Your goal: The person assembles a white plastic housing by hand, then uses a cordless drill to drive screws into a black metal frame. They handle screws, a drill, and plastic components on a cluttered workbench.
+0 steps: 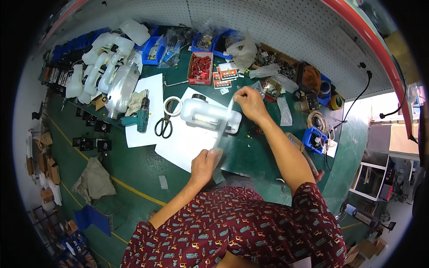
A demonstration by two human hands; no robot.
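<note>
A translucent strip (225, 121), which looks like clear tape, stretches taut between my two hands. My right hand (251, 104) pinches its far end. Closer to my body, my left hand (203, 166) is closed on the near end, where a rounded see-through piece shows beside the fingers, perhaps the roll. Under the strip lies a translucent white plastic tank (206, 112) with a black cap (199, 97) and small fittings along its near side. It rests on white sheets (176, 147). Left of it are a white tape roll (173, 106) and black-handled scissors (164, 127).
A green cordless drill (142, 117) lies on the left, near more white tanks (107, 49). Behind stand a box of red parts (200, 68), orange-white cards (225, 74) and blue bins (154, 50). Wire coils (316, 120) and another blue bin (314, 139) sit to the right.
</note>
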